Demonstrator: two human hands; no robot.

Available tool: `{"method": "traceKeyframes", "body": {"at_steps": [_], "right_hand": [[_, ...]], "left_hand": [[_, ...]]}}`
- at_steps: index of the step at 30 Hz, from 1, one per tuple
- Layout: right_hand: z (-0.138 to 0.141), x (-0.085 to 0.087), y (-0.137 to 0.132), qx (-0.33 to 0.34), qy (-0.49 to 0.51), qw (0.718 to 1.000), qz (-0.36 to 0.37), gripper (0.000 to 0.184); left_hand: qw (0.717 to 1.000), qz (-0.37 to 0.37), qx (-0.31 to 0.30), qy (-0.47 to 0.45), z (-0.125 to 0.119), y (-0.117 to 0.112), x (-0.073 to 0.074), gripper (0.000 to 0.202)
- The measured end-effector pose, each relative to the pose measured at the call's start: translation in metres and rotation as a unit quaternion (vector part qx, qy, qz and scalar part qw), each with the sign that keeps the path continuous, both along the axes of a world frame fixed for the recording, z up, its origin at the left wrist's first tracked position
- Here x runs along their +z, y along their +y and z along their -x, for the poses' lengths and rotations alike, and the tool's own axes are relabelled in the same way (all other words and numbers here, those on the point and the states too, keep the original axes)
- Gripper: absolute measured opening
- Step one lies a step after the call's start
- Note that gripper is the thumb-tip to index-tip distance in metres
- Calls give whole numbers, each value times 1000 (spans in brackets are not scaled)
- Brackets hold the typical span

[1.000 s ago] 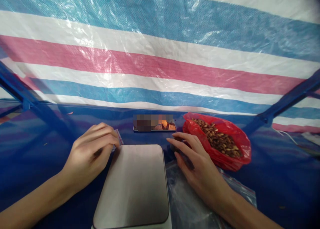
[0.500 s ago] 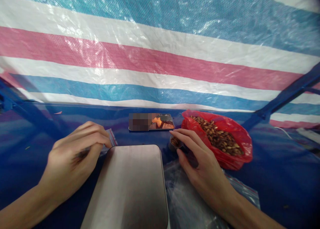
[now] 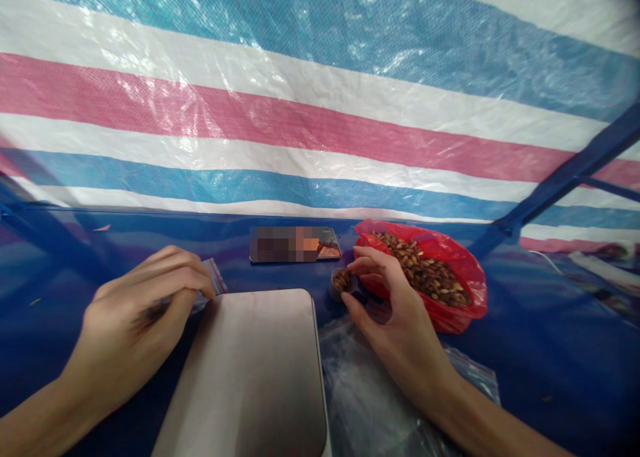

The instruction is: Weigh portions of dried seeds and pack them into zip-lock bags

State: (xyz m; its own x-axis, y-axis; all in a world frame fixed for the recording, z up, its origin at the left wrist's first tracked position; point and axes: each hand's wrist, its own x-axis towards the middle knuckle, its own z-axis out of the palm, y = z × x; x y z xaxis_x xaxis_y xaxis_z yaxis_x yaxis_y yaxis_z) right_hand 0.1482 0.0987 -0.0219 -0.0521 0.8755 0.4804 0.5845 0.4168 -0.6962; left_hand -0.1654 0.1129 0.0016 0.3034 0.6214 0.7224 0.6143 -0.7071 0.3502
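My left hand (image 3: 150, 304) is closed, pinching a small clear zip bag (image 3: 216, 277) with a red-lined edge at the left side of a metal-topped flat device (image 3: 255, 370). Part of the bag is hidden behind the fingers. Over on the right, my right hand (image 3: 390, 304) has its thumb and fingers apart beside a small round cup (image 3: 343, 282). Brown pieces fill that cup. The fingertips are at its right edge; whether they touch it I cannot tell. Behind this hand lies a red plastic bag (image 3: 473, 290), its mouth spread around many brown seed-like pieces (image 3: 425, 270).
A phone (image 3: 327, 244) with a lit screen lies beyond the metal top. Clear zip bags (image 3: 360, 370) are spread under my right forearm. Striped plastic sheeting (image 3: 300, 124) rises behind the blue surface (image 3: 55, 270), and a blue bar (image 3: 550, 177) slants up at the right.
The fingers of my right hand have drawn back from over the cup to its right side, so more of its contents show. The view has shifted slightly right. My left hand keeps its hold.
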Motion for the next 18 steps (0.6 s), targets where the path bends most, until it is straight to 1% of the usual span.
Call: {"method": "traceKeyframes", "body": {"at_steps": [5,9,12,15,16,17,18], "right_hand": [[0,2,2,18,-24,999,-17,46],[0,5,3,34,-39,998,-32,36],[0,8,4,38,-49,997,-40,36],[0,16,-1,34,-62,994,-85,33],[0,21,-5,43,-59,991,-109,30],[0,25,-11,67,-54,988,-130,29],[0,30,-17,109,-53,982,-142,28]], "left_hand": [[1000,1,7,8,-2,-1,2,30],[1000,8,9,17,-4,-2,6,32],[1000,8,3,14,-4,-3,6,32],[1000,13,-5,11,-3,-2,5,31],[1000,13,-7,8,-3,-2,5,31],[1000,11,-8,5,-3,-1,5,32],[1000,9,-7,2,-3,-1,4,32]]}}
